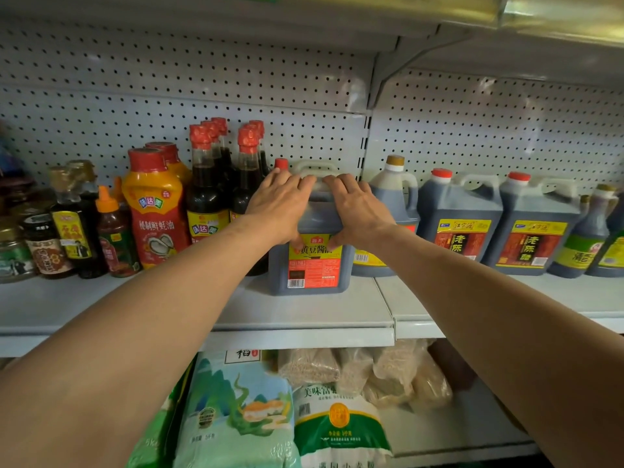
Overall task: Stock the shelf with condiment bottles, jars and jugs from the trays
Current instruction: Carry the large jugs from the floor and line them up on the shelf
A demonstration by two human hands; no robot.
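Item: soy sauce jug [310, 261], dark, red cap, yellow-and-red label, standing upright on the shelf [304, 319] at the centre of our view.

Neighbours: tall red-capped bottles [206, 197] just beside it at 9 o'clock; a gold-capped jug [393, 201] close at 3 o'clock, behind the right wrist, contact not discernible; two vinegar jugs [459, 224] further along at 3 o'clock. Rice bags [236, 410] lie on the lower shelf at 6 o'clock.

Grip: our left hand [280, 204] and right hand [354, 211] both rest on the jug's upper shoulders, fingers curled over the top edge by the handle, thumbs pressing on the front face. Each hand holds the jug and nothing else.

Step in hand, as we judge it: seating the jug in its row.

Handling note: we would push evenly with both hands so the base slides straight back, keep the label facing front, and leave the left-hand bottles undisturbed; a full jug carries weight, so a skewed shove could topple them.
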